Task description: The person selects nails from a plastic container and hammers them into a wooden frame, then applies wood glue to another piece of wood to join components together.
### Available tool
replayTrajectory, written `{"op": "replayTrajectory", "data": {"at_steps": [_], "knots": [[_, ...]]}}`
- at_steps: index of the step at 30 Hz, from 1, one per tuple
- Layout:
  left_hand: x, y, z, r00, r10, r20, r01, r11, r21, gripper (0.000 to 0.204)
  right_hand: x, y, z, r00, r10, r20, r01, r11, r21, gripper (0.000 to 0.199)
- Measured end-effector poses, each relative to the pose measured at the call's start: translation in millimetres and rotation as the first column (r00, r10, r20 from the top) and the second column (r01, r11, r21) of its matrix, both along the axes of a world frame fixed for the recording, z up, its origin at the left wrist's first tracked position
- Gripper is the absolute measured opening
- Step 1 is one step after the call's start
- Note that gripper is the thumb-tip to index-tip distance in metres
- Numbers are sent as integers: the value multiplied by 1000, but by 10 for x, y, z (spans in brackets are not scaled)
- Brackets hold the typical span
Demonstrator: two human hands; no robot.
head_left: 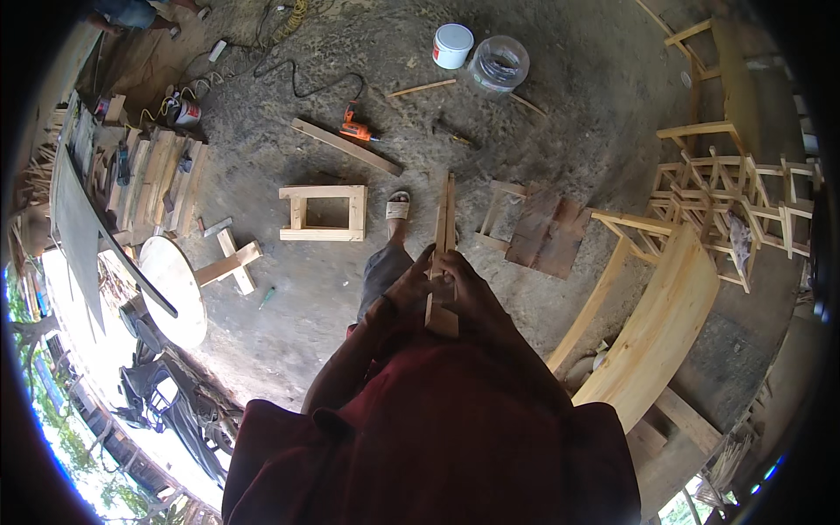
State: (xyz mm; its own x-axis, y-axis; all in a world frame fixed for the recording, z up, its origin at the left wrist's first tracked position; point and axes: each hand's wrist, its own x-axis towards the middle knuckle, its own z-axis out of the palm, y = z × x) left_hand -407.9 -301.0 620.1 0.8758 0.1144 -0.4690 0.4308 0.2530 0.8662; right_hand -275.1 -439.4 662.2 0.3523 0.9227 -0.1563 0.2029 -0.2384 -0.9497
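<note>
Close in front of my body I hold a narrow wooden frame, seen nearly edge-on, its long pale pieces pointing away from me. My left hand is closed on its left side, around the middle of its length. Opposite it, my right hand grips the right side, fingers bent over the wood. The two hands almost meet, and they hide part of the joint between them. The block-like near end of the frame shows below my hands, against my red shirt.
Ahead on the concrete floor lie a rectangular wooden frame, a loose plank, an orange corded drill and a hammer. Farther off stand a white bucket and a clear tub. A long bench is at right.
</note>
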Motion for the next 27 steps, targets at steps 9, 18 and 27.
{"op": "replayTrajectory", "data": {"at_steps": [9,18,27], "knots": [[-298,635,-249,847,500,-182,-532,811,-243,68,1250,-677,10,830,-557,-20,538,810,-232,84],[-382,1588,148,727,612,-313,-644,765,-1,71,1953,-1556,-39,781,-625,10,598,742,-304,80],[-421,1728,77,660,664,-351,-696,716,47,80,1997,-1668,-220,797,-603,-41,577,779,-245,82]]}}
